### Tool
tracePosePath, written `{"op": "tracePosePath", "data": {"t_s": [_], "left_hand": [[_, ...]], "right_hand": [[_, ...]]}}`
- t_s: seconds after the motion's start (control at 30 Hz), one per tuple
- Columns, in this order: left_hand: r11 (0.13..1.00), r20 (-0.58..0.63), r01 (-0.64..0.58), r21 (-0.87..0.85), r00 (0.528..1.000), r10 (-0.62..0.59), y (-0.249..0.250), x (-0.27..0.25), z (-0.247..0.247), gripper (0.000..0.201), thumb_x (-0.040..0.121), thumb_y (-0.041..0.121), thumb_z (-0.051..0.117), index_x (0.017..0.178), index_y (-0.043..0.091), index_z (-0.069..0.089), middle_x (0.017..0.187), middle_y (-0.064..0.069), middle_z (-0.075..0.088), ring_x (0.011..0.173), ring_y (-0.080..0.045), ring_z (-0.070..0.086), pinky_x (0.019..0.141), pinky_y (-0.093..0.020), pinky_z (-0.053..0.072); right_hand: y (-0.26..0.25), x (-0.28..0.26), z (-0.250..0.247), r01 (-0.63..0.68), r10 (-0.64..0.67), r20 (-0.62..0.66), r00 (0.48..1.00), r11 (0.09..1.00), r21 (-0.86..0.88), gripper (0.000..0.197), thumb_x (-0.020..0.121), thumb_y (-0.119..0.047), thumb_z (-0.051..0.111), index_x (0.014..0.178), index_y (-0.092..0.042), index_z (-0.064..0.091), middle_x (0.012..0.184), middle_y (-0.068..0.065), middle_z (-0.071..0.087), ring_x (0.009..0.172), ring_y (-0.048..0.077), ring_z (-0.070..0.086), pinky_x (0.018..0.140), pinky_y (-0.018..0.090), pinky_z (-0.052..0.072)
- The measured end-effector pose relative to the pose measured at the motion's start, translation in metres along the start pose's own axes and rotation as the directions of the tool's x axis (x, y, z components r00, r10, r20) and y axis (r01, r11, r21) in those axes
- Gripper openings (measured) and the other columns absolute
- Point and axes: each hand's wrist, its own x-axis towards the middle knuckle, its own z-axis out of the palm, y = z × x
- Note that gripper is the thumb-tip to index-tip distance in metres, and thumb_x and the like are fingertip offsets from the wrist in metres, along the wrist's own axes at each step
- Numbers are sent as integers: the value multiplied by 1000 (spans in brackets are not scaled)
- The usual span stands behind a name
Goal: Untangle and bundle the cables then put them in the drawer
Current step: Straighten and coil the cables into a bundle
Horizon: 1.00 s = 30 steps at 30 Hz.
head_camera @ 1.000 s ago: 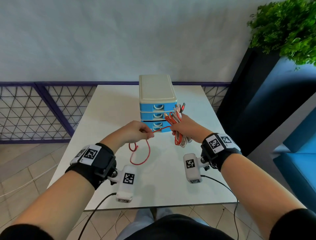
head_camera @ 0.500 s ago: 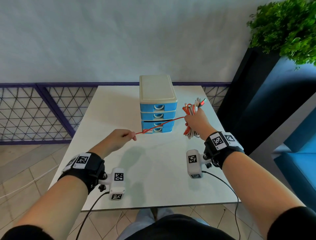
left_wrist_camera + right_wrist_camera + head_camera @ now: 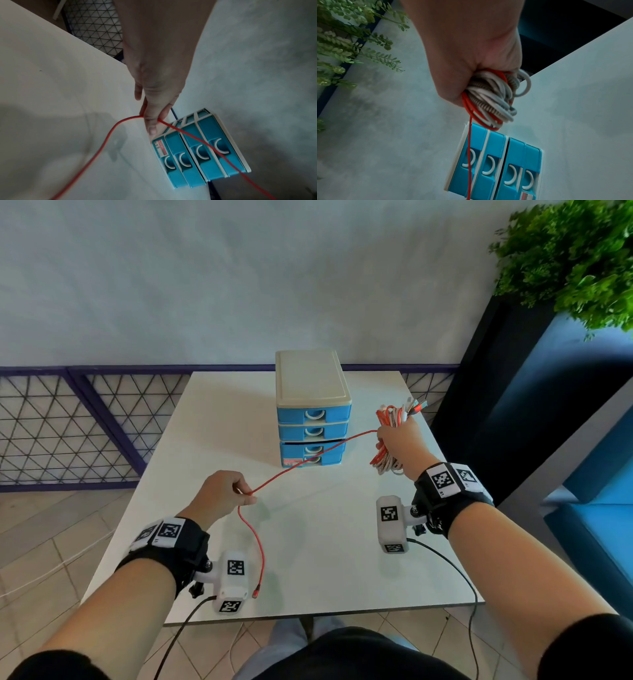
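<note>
My right hand (image 3: 397,440) grips a coiled bundle of red and white cables (image 3: 388,419) (image 3: 489,98), held above the table to the right of the drawer unit. One red cable (image 3: 308,458) (image 3: 193,138) runs taut from the bundle, across the drawer fronts, to my left hand (image 3: 226,494) (image 3: 152,119), which pinches it between thumb and fingers. Its loose end hangs down past my left wrist, with the plug (image 3: 255,593) near the table's front edge. The blue drawer unit (image 3: 311,422) (image 3: 494,162) (image 3: 197,151) with a cream top stands mid-table, all drawers closed.
The white table (image 3: 325,542) ends close in front of me and just right of my right hand. A dark planter with a green plant (image 3: 575,258) stands at the right, blue seating (image 3: 603,525) below it. A purple mesh fence (image 3: 68,422) runs behind at left.
My hands have drawn apart: the right hand carried the bundle rightward, the left pulled back toward me, and the red cable went taut; its free end now hangs from my left hand.
</note>
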Motion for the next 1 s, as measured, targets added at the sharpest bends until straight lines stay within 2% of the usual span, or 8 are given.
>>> {"op": "tracePosePath", "data": {"t_s": [0.17,0.27,0.37,0.47,0.57,0.67,0.83,1.0], "left_hand": [[991,174,-119,-55,977,127,25,0,6,62,64,43,83,113,26,49,120,6,51,112,-11,47,93,-26,38],[956,186,-218,-195,949,255,66,-7,8,55,84,64,44,127,30,52,134,10,51,125,-6,45,106,-29,34],[957,273,-124,-261,942,196,96,-9,7,60,96,57,24,84,16,67,80,2,67,80,-9,65,83,-23,45],[885,383,114,-451,921,76,102,-11,2,48,101,42,30,68,14,51,55,1,37,45,-12,42,56,-22,38],[625,480,355,-695,877,36,95,-16,-4,28,101,27,38,81,17,54,58,5,38,48,-9,36,58,-23,44],[469,454,370,-802,887,78,107,-21,-4,20,97,17,46,94,14,66,68,5,62,61,-8,60,68,-28,58],[553,399,281,-785,911,103,139,-23,7,10,89,14,60,91,9,69,73,1,73,66,-7,69,66,-21,59],[583,432,302,-754,897,94,146,-23,18,9,85,13,66,78,7,66,62,-1,70,52,-7,65,55,-17,56]], "right_hand": [[-11,-25,2,150,-126,332,935,988,-47,7,90,-4,54,87,-11,53,71,6,61,58,14,60,56,21,54],[-15,-41,13,155,-134,530,837,988,5,6,89,-3,57,87,-9,55,72,8,63,60,16,62,63,27,55],[-19,-48,22,178,-156,565,810,984,15,8,88,-2,58,87,-10,55,70,7,64,58,14,63,59,24,56],[-20,-40,21,206,-181,447,876,978,-9,9,89,-3,56,86,-11,54,72,7,62,59,14,61,57,21,55],[-15,-28,14,196,-174,330,928,980,-33,7,92,-11,57,98,-8,54,73,5,62,58,11,61,53,18,53],[-10,-29,18,243,-225,364,904,970,-4,17,93,-29,60,91,-13,56,71,2,61,57,9,61,53,17,51],[-4,-38,34,146,-229,561,795,971,190,38,94,-49,50,106,-15,62,87,5,68,76,15,68,74,30,56],[-9,-47,36,-172,-159,755,637,925,339,57,88,-62,43,106,-12,63,82,9,69,69,19,69,65,28,58]]}}
